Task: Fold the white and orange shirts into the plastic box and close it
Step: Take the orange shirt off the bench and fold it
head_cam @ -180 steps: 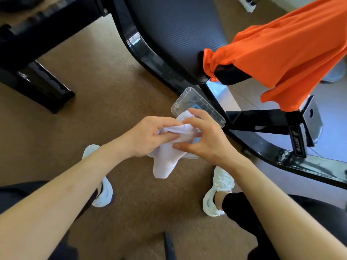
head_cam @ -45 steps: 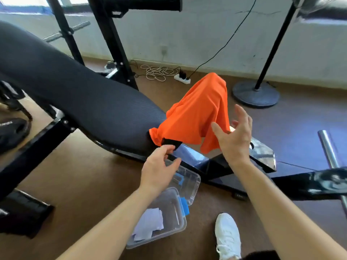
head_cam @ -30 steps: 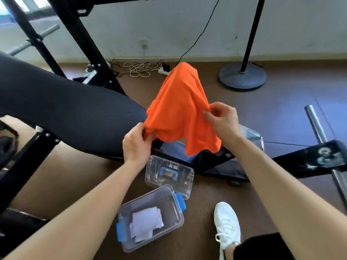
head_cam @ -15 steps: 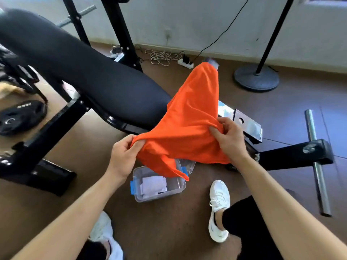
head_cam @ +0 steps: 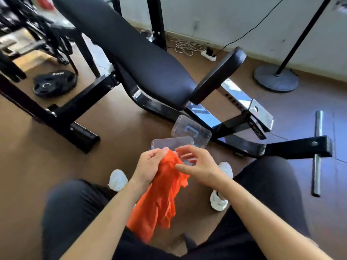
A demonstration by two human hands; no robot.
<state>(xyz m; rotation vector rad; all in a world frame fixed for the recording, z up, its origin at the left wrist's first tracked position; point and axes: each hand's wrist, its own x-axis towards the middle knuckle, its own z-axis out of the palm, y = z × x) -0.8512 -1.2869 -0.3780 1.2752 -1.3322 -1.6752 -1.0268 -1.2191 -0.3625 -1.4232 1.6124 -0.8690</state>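
Lowered orange shirt [head_cam: 159,199] hangs from my clenched left grip [head_cam: 148,166], near plastic box [head_cam: 169,143] rim; right grip [head_cam: 197,164] slack-fingered beside it.

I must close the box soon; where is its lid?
In the head view, the clear lid lies on the floor right of centre, just beyond the plastic box, beside the bench frame.

- Bright, even daylight; wall [head_cam: 244,19] washed pale.
- Blue-white glare on frame [head_cam: 232,92]; blue cast on floor [head_cam: 336,87] at right.
- Soft shadows under bench [head_cam: 131,53].
- Motion blur top left on rack [head_cam: 28,34]; right hand [head_cam: 201,166] slightly smeared.
- Shirt [head_cam: 159,203] saturated orange, folds soft.
- Knees [head_cam: 75,209] at bottom out of focus.
- Wide-angle bending at edges; pole [head_cam: 304,32] leans, bench curves.
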